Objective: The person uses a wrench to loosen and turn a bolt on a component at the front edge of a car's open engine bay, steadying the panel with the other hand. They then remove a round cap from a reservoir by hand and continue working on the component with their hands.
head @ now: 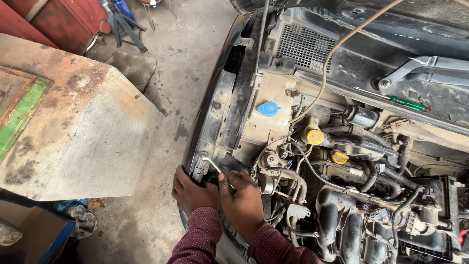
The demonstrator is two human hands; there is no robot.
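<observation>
I look down into an open car engine bay (342,161). My right hand (243,203) grips a thin metal wrench (213,165) whose bent end reaches a spot on the black fender rail (215,117) at the car's side. My left hand (192,192) wraps over the edge of that rail just below the wrench, fingers curled around it. Both sleeves are dark red. What the wrench tip sits on is hidden by the rail and my fingers.
A dusty reservoir with a blue cap (268,108) and two yellow caps (315,137) lie right of my hands among hoses. A green-handled screwdriver (408,103) rests near the wiper arm (420,68). A rusty metal panel (73,117) stands left over concrete floor (176,54).
</observation>
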